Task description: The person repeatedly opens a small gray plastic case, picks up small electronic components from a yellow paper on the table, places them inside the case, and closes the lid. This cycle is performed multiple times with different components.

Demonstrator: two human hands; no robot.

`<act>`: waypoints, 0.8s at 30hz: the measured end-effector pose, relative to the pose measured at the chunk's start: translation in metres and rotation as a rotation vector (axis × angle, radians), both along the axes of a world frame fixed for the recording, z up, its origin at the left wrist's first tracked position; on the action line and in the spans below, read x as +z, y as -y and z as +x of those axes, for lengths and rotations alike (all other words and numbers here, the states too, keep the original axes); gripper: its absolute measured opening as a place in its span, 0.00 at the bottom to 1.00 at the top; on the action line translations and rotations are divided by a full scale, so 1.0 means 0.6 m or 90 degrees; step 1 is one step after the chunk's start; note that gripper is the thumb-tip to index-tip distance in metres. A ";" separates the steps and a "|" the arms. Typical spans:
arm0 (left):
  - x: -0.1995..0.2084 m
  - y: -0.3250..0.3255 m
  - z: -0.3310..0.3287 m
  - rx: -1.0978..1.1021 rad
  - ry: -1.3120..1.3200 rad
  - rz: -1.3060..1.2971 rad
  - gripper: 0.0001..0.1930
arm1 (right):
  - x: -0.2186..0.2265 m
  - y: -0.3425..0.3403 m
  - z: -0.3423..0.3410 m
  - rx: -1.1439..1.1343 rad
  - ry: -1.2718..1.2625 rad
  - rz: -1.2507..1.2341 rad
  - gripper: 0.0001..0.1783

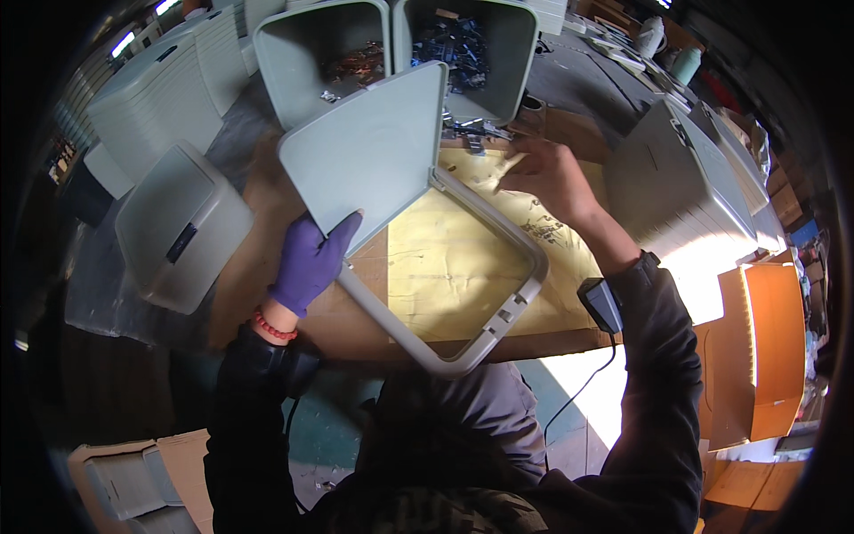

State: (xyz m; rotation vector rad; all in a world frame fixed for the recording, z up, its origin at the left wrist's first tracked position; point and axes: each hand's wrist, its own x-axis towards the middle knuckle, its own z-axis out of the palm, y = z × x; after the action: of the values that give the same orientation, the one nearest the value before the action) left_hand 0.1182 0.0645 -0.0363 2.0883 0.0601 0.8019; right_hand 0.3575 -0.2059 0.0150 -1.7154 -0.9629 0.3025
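Note:
My left hand (311,262), in a purple glove, grips the pale grey-green lid (365,147) near its lower corner, with the thumb on its face. The lid stands tilted up from a grey rectangular frame (405,334), meeting it at a hinge-like joint near the far corner. The frame reaches over the front edge of the work surface. My right hand (560,182) is bare, with its fingers apart, beyond the frame's far right side. Close to it lie small shiny metal pieces (476,133) and tiny dark parts (541,222) on yellow paper (427,285).
Two bins at the back, the left (267,76) and the right (525,76), hold loose metal parts. Stacked lids (156,102) and a bin (213,240) stand left. More pale panels (689,178) and an orange carton (774,347) are right. A corded black device (600,305) hangs at the front edge.

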 end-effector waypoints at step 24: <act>0.004 -0.001 -0.001 0.010 -0.033 0.036 0.14 | -0.062 -0.134 -0.009 0.025 0.256 0.019 0.06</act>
State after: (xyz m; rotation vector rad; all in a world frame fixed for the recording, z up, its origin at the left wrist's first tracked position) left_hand 0.1176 0.0648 -0.0337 2.1651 0.0835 0.7669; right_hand 0.3520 -0.1253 -0.0223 -1.7659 -1.2847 -0.0364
